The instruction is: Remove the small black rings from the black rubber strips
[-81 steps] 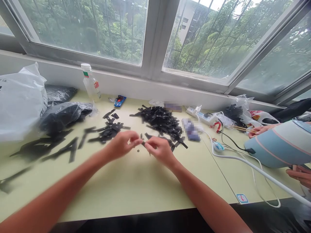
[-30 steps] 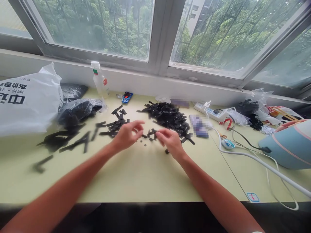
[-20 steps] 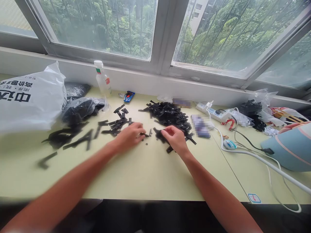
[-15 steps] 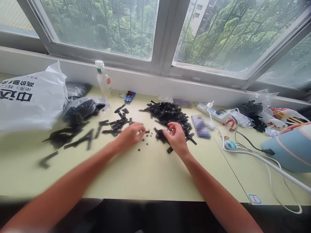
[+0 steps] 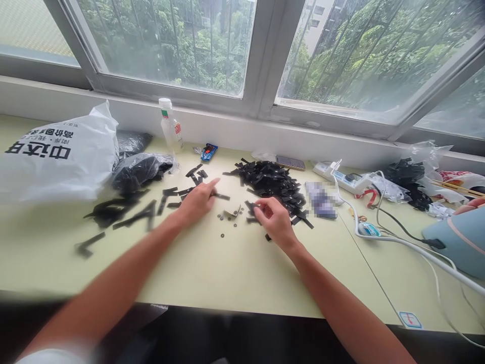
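My left hand (image 5: 197, 202) lies low over the green table (image 5: 212, 273) with its fingers stretched out. Its fingertips touch the small scatter of black strips (image 5: 181, 191). My right hand (image 5: 273, 220) is curled at the near edge of the big heap of black strips (image 5: 272, 181), with thumb and fingers pinched on one black strip (image 5: 251, 206). Several small dark washers (image 5: 222, 218) and a light little piece (image 5: 232, 213) lie on the table between my hands.
A white printed bag (image 5: 60, 159) and dark plastic bags (image 5: 138, 169) sit at the left, a bottle (image 5: 170, 126) and blue packet (image 5: 209, 150) by the sill. A phone (image 5: 290, 163), power strip (image 5: 335, 172) and white cable (image 5: 397, 241) lie right. Another person's blue sleeve (image 5: 460, 242) is at the far right.
My left hand has slid left and away from the washers onto the small scatter, fingers now spread. My right hand has closed on a strip at the heap's edge. The view has shifted left.
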`<state>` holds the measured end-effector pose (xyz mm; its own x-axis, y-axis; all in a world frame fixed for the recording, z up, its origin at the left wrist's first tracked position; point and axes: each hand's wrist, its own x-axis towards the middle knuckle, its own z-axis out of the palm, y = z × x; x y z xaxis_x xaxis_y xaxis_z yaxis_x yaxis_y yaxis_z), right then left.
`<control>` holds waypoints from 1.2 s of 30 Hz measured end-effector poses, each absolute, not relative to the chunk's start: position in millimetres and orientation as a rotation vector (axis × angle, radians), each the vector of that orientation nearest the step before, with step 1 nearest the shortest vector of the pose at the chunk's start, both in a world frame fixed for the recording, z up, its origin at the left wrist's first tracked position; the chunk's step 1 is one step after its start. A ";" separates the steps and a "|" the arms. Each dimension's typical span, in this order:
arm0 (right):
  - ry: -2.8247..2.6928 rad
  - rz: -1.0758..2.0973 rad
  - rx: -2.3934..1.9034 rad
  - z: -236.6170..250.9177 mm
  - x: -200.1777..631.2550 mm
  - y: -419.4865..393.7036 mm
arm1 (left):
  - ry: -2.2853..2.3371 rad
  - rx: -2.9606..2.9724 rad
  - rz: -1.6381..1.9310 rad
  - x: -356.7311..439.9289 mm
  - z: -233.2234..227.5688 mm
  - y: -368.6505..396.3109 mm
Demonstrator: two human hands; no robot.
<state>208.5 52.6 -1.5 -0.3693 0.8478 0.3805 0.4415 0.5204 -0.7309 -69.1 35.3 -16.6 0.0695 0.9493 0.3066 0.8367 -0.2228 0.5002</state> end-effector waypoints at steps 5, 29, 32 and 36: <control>-1.981 0.652 -1.058 -2.1 209.2 53.5 | 1.763 2.059 1.030 -82.2 -5.1 37.4; -2.041 0.732 -1.038 -5.5 208.7 49.7 | 1.811 2.038 0.757 -143.3 -0.4 45.9; -2.036 0.742 -1.041 -5.3 209.1 49.9 | 1.819 2.075 0.774 -149.8 -7.8 44.8; -2.043 0.747 -1.047 -6.0 208.6 50.1 | 1.859 2.131 0.803 -146.0 -15.8 45.4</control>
<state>208.6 50.1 -6.0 -0.4184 0.8469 0.3283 0.4351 0.5041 -0.7460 -146.0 45.4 -15.8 0.0609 0.9623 0.2652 0.8527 -0.1883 0.4872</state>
